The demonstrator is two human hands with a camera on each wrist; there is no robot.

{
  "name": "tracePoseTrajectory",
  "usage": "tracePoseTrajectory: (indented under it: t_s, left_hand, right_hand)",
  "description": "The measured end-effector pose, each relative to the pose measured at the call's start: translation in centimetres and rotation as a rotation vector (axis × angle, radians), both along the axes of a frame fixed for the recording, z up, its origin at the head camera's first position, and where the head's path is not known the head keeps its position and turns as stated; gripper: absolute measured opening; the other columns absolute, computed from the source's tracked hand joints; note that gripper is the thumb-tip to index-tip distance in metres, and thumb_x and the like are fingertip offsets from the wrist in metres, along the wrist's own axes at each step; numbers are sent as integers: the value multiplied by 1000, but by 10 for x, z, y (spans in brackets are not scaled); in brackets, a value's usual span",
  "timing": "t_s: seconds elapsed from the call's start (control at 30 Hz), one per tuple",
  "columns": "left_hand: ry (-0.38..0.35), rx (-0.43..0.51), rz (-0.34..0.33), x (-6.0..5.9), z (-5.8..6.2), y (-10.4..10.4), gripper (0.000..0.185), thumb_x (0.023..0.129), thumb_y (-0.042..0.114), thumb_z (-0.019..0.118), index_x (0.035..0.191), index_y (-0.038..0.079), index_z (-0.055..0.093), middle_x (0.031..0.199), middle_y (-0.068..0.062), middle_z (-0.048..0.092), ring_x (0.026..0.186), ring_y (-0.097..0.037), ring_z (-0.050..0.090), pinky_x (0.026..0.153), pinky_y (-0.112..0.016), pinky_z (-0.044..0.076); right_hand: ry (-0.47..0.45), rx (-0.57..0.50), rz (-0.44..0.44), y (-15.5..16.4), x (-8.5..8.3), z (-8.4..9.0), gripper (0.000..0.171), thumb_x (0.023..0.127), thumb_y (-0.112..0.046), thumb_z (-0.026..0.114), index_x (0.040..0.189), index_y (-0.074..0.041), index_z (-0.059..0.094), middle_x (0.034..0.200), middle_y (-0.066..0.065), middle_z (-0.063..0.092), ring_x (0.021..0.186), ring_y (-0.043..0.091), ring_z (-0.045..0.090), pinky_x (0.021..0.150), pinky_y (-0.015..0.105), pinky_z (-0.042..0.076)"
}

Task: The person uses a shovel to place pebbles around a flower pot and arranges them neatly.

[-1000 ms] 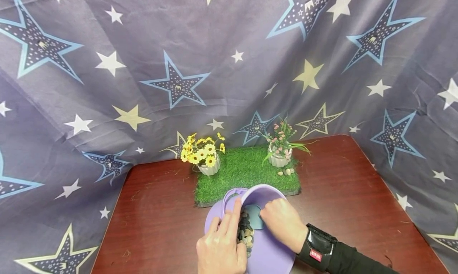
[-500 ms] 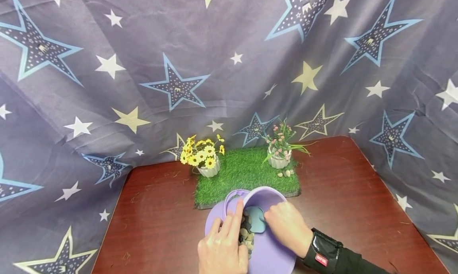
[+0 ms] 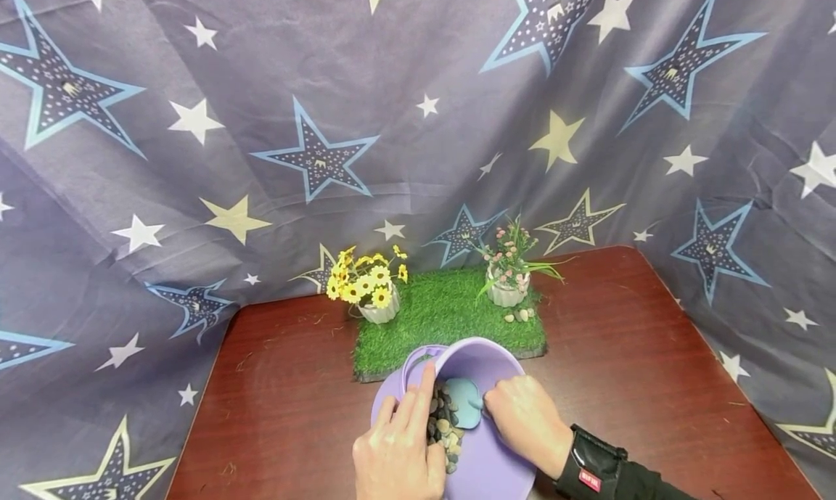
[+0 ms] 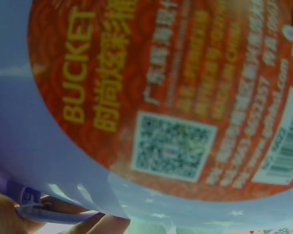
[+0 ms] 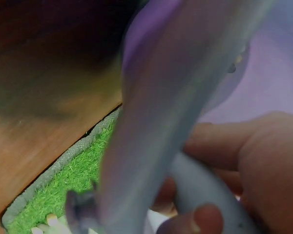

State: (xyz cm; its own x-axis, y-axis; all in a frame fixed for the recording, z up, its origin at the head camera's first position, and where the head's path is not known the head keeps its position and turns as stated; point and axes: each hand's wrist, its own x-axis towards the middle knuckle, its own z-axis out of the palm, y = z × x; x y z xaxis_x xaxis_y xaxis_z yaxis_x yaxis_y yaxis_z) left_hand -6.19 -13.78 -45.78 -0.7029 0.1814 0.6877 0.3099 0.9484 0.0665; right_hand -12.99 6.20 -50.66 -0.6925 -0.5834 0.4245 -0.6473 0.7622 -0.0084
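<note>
A purple bucket lies tipped, its mouth showing in the head view. Several dark and pale pebbles are heaped along its inner wall. My left hand grips the bucket at its left rim, fingers along the wall and thumb toward the pebbles. In the left wrist view the bucket's printed red label fills most of the picture, with fingers at the lower edge. My right hand reaches into the bucket and grips a light blue shovel, its blade beside the pebbles. Its pale handle runs between the curled fingers in the right wrist view.
Beyond the bucket lies a green turf mat on the reddish-brown table. A pot of yellow flowers and a pot of pink flowers stand on it. A few small stones lie near the pink ones. Star-patterned cloth hangs behind.
The right hand has shifted slightly nearer to me and to the right. The shovel blade has turned to show more of its face, and the pebbles have moved a little. The left hand stays at the rim.
</note>
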Motion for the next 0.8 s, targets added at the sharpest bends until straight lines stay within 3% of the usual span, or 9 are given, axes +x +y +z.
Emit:
tracePoseTrajectory:
  t_s: [0.23, 0.5, 0.8]
  left_hand:
    - [-11, 4, 5, -2, 1, -4, 94, 58, 25, 53, 152, 19, 54, 105, 5, 71, 80, -18, 56, 36, -27, 29]
    - [-27, 21, 6, -2, 3, -6, 92, 61, 26, 52, 153, 17, 53, 108, 3, 73, 82, -17, 57, 36, -25, 31]
    - [-45, 7, 11, -2, 4, -6, 93, 61, 26, 54, 154, 18, 52, 107, 3, 73, 79, -16, 54, 37, -24, 29]
  right_hand:
    - [-38, -59, -16, 4, 3, -1, 35, 81, -20, 82, 58, -18, 56, 54, -3, 53, 48, 18, 53, 49, 36, 44]
    - [-68, -38, -58, 7, 5, 5, 34, 83, -29, 82, 62, -18, 58, 55, -4, 53, 48, 16, 52, 49, 36, 43]
    - [-171, -55, -56, 11, 1, 9, 34, 85, -33, 80, 62, -23, 58, 56, -7, 54, 50, 16, 54, 52, 36, 44]
